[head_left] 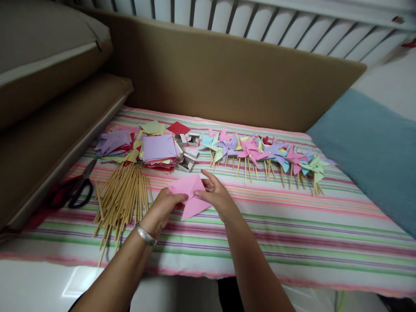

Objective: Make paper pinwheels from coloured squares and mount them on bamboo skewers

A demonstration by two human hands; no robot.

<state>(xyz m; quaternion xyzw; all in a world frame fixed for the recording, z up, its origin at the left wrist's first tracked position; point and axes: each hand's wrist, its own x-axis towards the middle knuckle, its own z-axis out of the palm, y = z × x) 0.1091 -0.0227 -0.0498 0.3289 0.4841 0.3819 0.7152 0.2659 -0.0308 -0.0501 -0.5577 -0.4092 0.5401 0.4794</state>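
Observation:
A pink paper square (pixel 194 209) with cuts running in from its corners is held between my two hands, over the striped cloth. My left hand (pixel 165 207) pinches its left side, thumb on top and fingers underneath. On the right side, my right hand (pixel 217 194) grips the paper with the thumb pressed near its middle; the index finger sticks out. Just beyond lie a stack of coloured paper squares (pixel 160 148) and small open boxes (pixel 187 161) whose contents I cannot make out. A pile of thin wooden sticks (pixel 125 197) lies left of my left hand.
Many finished paper pinwheels (pixel 250 149) on sticks lie in a row at the back right. Black-handled scissors (pixel 79 186) and loose cut papers (pixel 113 142) are on the left. A brown board (pixel 227 78) stands behind the striped cloth (pixel 292 229).

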